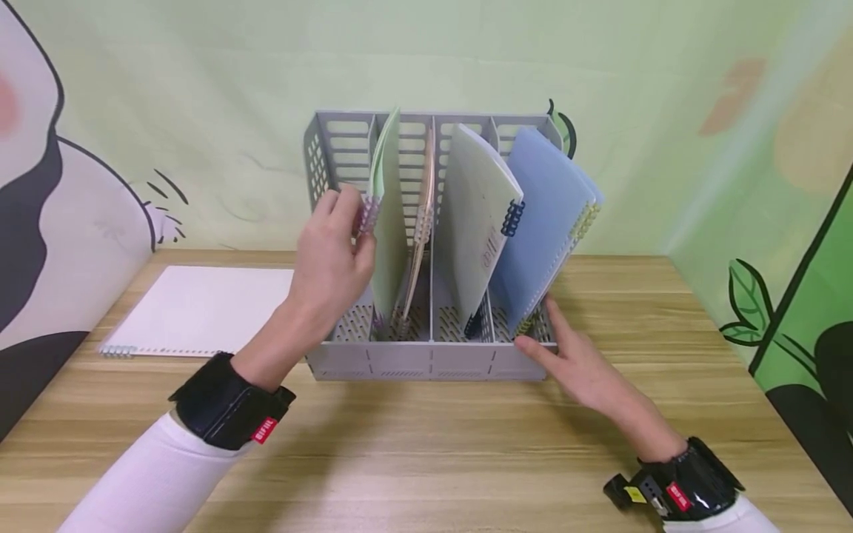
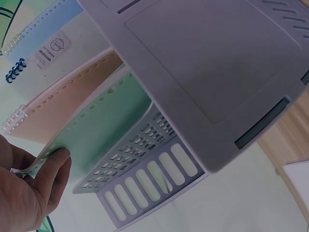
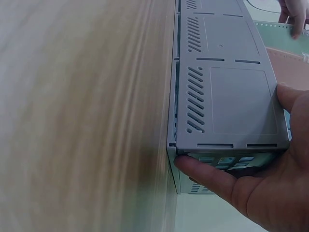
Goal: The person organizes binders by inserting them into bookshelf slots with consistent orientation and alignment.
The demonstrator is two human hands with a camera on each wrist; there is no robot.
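Observation:
A grey desktop file rack (image 1: 433, 360) with upright dividers stands on the table. My left hand (image 1: 333, 248) pinches the coil-bound edge of a green notebook (image 1: 392, 244), which stands upright in a slot left of the middle. Fingers and thumb lie on either side of that edge in the left wrist view. At the rack's front right corner, my right hand (image 1: 580, 363) grips the rack, thumb at the front rim and a finger along the side wall. Right of the green notebook stand a thin pinkish-brown notebook (image 1: 426, 215), a pale grey notebook (image 1: 469, 222) and a blue notebook (image 1: 543, 203).
A white spiral notebook (image 1: 206, 307) lies flat on the wooden table (image 1: 426, 451), left of the rack and partly behind my left forearm. Behind the rack hangs a green printed backdrop (image 1: 466, 52). Black straps with small devices wrap both wrists.

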